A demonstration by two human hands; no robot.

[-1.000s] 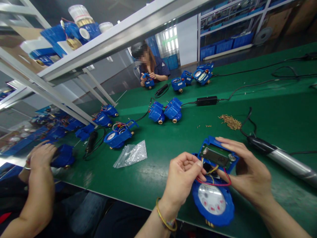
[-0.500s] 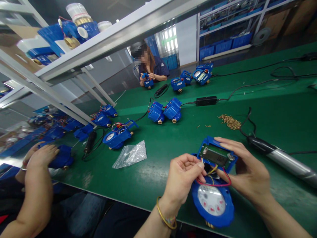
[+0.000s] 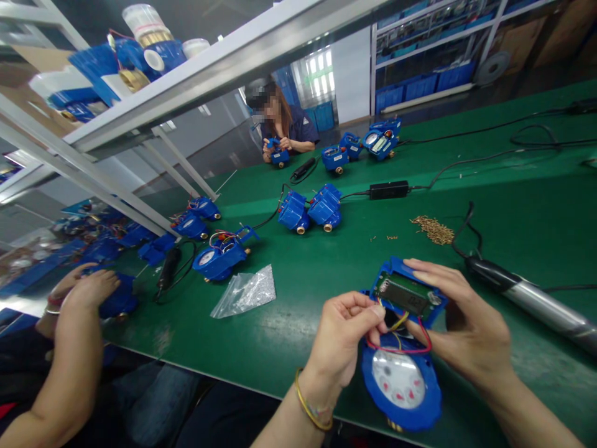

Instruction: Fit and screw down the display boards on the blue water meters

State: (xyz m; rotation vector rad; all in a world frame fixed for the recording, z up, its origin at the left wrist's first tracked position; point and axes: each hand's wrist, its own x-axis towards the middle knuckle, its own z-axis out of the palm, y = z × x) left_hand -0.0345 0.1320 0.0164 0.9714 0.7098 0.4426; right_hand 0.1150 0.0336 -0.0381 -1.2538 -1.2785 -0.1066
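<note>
A blue water meter [image 3: 400,379] with a round white dial stands at the bench's near edge. Above its dial, a blue frame with a circuit board and grey display [image 3: 402,295] is tilted up. My right hand [image 3: 471,317] grips this frame by its right side, fingers over the top edge. My left hand [image 3: 347,330] is closed in a pinch on wires at the frame's lower left corner; the fingertips partly hide them. A red wire [image 3: 410,351] loops from there across to the frame's right side, and yellow wires [image 3: 400,322] run beneath the board.
An electric screwdriver [image 3: 536,298] lies right of my right hand, near a pile of brass screws [image 3: 433,229]. A plastic bag [image 3: 246,291] and several blue meters [image 3: 310,208] sit leftward and behind. Two co-workers handle meters, one at left [image 3: 86,292], one across the bench [image 3: 284,130].
My hands stay nearly in place, with the red wire loop shifted slightly. The left co-worker's hands have moved a little to the right over their meter.
</note>
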